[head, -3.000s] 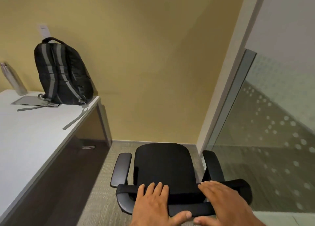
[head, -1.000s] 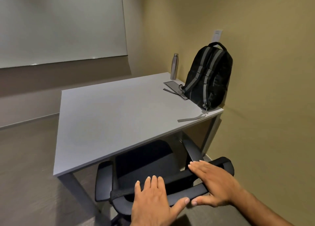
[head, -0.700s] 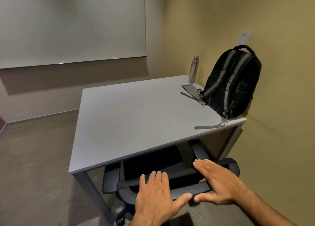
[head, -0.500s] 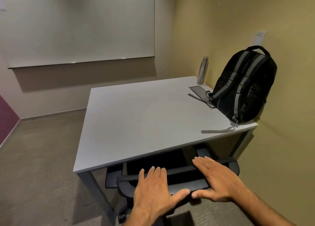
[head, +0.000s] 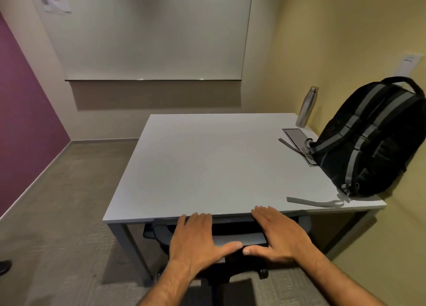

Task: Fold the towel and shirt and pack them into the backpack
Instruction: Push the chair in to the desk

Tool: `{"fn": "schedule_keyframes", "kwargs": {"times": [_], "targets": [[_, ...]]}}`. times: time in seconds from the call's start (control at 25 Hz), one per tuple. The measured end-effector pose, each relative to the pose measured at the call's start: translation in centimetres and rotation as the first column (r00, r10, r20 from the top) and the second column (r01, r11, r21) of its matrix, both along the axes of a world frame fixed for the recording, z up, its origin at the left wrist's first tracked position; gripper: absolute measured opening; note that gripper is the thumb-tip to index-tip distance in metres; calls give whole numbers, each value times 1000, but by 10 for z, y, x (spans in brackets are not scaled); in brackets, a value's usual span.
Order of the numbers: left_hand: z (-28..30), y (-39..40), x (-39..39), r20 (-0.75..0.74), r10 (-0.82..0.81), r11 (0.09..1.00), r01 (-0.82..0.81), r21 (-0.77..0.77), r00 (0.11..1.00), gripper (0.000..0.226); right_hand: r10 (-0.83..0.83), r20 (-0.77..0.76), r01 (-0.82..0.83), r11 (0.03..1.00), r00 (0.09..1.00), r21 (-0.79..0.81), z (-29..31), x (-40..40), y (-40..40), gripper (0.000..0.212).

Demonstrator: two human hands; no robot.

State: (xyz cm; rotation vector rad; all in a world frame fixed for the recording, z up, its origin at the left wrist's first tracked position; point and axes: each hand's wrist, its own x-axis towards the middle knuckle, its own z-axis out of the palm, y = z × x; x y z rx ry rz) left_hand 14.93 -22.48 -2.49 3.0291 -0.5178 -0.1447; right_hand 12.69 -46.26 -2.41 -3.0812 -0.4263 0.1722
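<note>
A table stood before a whiteboard on the far wall. A backpack sat upright at the table's right edge, against the right wall. A bottle stood behind it in the far right corner, a flat panel between them. A chair was tucked under the near edge.

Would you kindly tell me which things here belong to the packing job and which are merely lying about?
For the job:
backpack, upright on the table
(no towel or shirt in view)

Lying about:
bottle
flat grey pad
chair, under both hands
whiteboard
</note>
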Motion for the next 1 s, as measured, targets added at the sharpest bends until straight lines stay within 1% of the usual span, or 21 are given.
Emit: {"fn": "schedule_keyframes", "kwargs": {"times": [0.28,0.56,1.0], "targets": [[-2,-20,17,-21,60,998,-60,6,998,131,46,0,-46,999,999,-17,4,25,-19,120],[-1,-15,37,-33,55,998,-55,19,998,129,28,-7,-28,1000,1000,-14,1,46,-14,123],[-3,1,56,-39,46,999,-45,26,998,128,11,-1,-11,1000,1000,-19,0,56,2,123]]}}
